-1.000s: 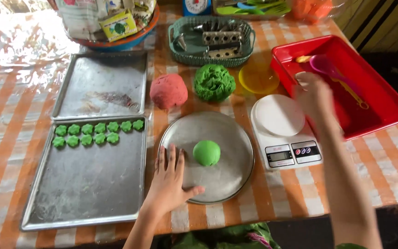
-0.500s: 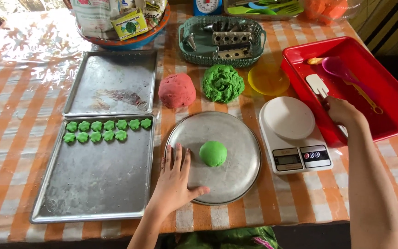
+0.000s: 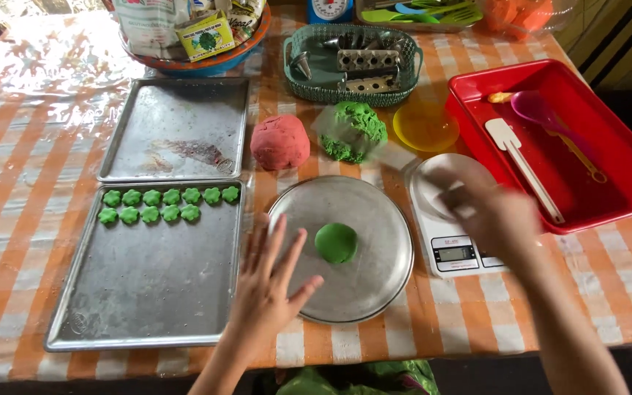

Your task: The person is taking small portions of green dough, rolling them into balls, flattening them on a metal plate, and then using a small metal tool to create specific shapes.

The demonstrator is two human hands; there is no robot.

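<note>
My left hand (image 3: 268,285) lies flat with fingers spread on the left rim of a round metal plate (image 3: 378,292). A flattened green dough ball (image 3: 336,243) sits in the plate's middle, just right of my fingertips. My right hand (image 3: 488,208) is blurred by motion above a white kitchen scale (image 3: 462,256); whether it holds anything is unclear. A red dough lump (image 3: 279,141) and a rough green dough lump (image 3: 356,132) rest behind the plate.
A baking tray (image 3: 148,292) at left carries several small green flower-shaped pieces (image 3: 162,205); another tray (image 3: 177,124) lies behind it. At right, a red tray (image 3: 627,194) holds a white spatula (image 3: 521,164) and pink spoon (image 3: 543,113). A yellow lid (image 3: 426,126) and a green basket (image 3: 352,84) sit behind.
My right hand has drawn back from the red tray to above the scale, and the white spatula now lies uncovered in the tray. My left hand stays on the plate.
</note>
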